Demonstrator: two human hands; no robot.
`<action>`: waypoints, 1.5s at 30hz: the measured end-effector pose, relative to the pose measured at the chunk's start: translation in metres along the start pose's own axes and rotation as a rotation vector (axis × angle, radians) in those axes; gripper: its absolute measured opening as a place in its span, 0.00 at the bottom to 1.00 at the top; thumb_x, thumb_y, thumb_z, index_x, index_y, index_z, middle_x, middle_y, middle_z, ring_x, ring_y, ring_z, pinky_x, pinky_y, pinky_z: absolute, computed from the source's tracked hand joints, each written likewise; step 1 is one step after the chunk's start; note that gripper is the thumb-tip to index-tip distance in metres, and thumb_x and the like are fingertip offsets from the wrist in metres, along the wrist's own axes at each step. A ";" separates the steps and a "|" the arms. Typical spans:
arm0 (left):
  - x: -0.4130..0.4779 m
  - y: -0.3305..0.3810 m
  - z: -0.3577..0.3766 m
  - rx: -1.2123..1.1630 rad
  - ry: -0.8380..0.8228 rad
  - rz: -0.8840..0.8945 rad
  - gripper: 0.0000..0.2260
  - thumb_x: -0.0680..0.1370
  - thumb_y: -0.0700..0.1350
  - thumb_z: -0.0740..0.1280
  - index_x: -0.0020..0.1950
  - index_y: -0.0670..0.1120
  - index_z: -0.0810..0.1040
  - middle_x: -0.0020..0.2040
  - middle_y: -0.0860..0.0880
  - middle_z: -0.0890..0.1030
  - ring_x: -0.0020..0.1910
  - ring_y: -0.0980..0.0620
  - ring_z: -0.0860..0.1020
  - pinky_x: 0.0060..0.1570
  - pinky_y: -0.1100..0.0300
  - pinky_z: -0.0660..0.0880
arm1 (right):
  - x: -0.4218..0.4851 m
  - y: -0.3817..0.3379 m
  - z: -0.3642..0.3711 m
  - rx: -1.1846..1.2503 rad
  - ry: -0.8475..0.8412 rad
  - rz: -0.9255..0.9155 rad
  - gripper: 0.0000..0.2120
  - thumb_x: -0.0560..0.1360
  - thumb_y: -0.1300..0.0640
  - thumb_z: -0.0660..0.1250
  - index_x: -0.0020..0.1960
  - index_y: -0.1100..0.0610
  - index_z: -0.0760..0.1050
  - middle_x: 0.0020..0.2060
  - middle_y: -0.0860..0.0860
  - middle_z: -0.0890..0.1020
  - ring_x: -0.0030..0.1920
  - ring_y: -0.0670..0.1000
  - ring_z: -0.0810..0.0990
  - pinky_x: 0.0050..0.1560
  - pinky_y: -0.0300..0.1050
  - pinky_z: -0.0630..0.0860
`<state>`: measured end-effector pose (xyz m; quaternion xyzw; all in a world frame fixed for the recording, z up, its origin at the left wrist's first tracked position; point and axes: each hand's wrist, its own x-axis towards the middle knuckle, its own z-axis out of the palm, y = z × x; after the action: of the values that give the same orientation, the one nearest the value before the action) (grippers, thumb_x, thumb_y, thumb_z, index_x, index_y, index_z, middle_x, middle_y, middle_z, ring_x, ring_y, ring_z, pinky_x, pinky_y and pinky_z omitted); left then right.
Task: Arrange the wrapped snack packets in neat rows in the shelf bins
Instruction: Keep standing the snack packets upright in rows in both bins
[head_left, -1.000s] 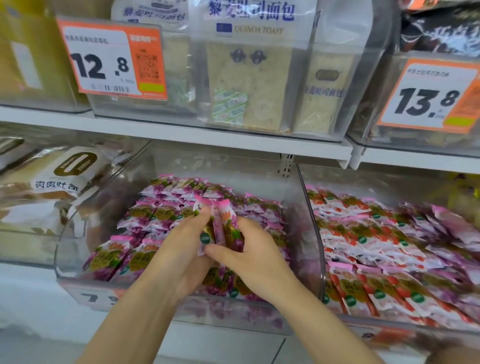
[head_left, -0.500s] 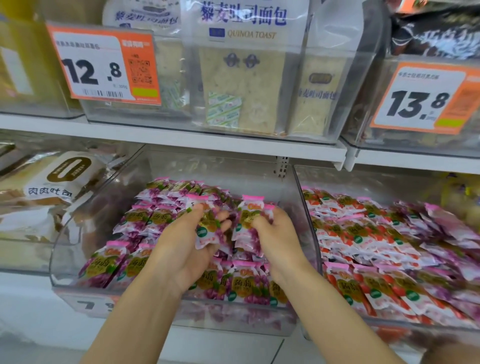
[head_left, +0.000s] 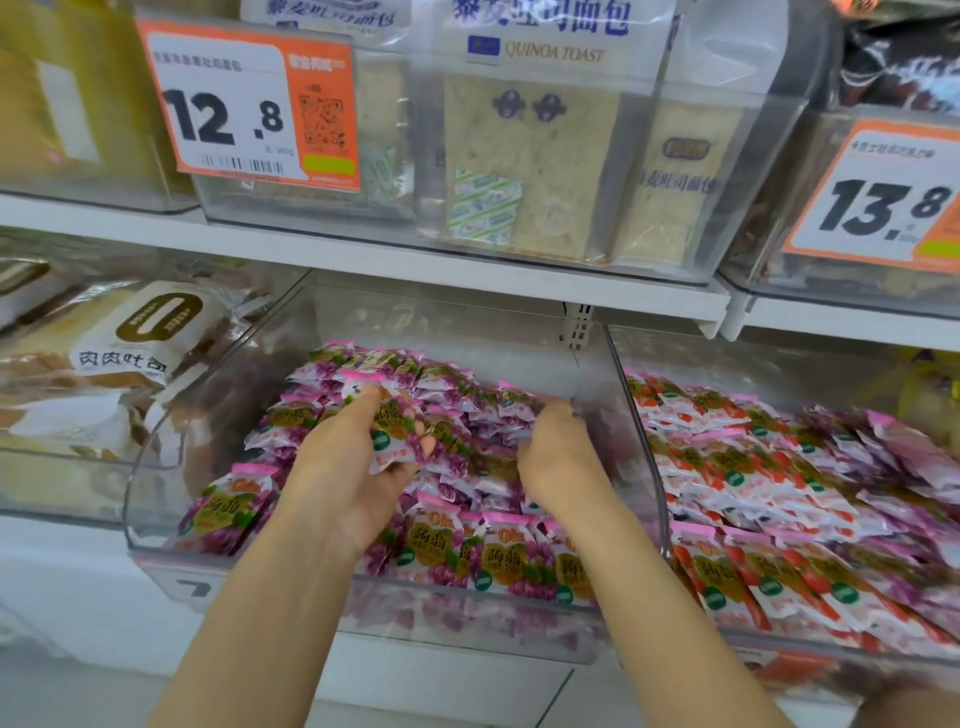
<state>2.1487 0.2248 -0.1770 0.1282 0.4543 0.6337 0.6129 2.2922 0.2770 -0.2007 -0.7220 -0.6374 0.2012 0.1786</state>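
Observation:
A clear shelf bin (head_left: 218, 415) holds several purple grape snack packets (head_left: 467, 551), a neat row standing along its front. My left hand (head_left: 343, 478) is over the middle of the bin and grips a small bunch of purple packets (head_left: 389, 436) between thumb and fingers. My right hand (head_left: 558, 457) reaches down into the pile near the bin's right wall. Its fingers curl over the packets there and the fingertips are hidden, so a grip cannot be made out.
The neighbouring clear bin on the right holds red strawberry packets (head_left: 779, 493). Bagged bread (head_left: 114, 358) lies in the bin to the left. The upper shelf (head_left: 415, 270) hangs just above, carrying quinoa toast bags (head_left: 530, 156) and orange price tags (head_left: 249, 104).
My hands, together over one bunch a second ago, have split it and moved apart. The right hand went right and deeper into the bin; the left stays at the middle with packets.

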 end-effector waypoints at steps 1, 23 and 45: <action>-0.001 0.000 0.001 0.012 -0.010 0.000 0.16 0.81 0.45 0.60 0.68 0.43 0.71 0.58 0.45 0.78 0.50 0.49 0.79 0.48 0.54 0.75 | 0.000 0.002 -0.004 0.004 0.020 -0.003 0.23 0.77 0.66 0.61 0.69 0.67 0.59 0.64 0.63 0.69 0.60 0.61 0.75 0.55 0.47 0.73; -0.002 -0.020 0.010 0.367 -0.217 0.142 0.06 0.79 0.37 0.62 0.46 0.43 0.79 0.37 0.49 0.82 0.34 0.55 0.79 0.36 0.61 0.75 | -0.035 0.003 -0.020 0.825 -0.248 -0.233 0.06 0.78 0.58 0.63 0.52 0.54 0.78 0.43 0.48 0.81 0.40 0.44 0.80 0.44 0.41 0.80; 0.009 -0.009 -0.001 0.343 -0.053 0.276 0.12 0.78 0.35 0.63 0.61 0.44 0.73 0.52 0.44 0.78 0.49 0.50 0.77 0.42 0.60 0.75 | -0.008 0.013 0.006 -0.099 -0.066 -0.102 0.18 0.76 0.50 0.66 0.60 0.59 0.72 0.62 0.59 0.70 0.57 0.61 0.74 0.54 0.52 0.76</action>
<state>2.1523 0.2308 -0.1876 0.3082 0.5173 0.6216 0.5011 2.2994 0.2674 -0.2118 -0.6896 -0.6880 0.1839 0.1316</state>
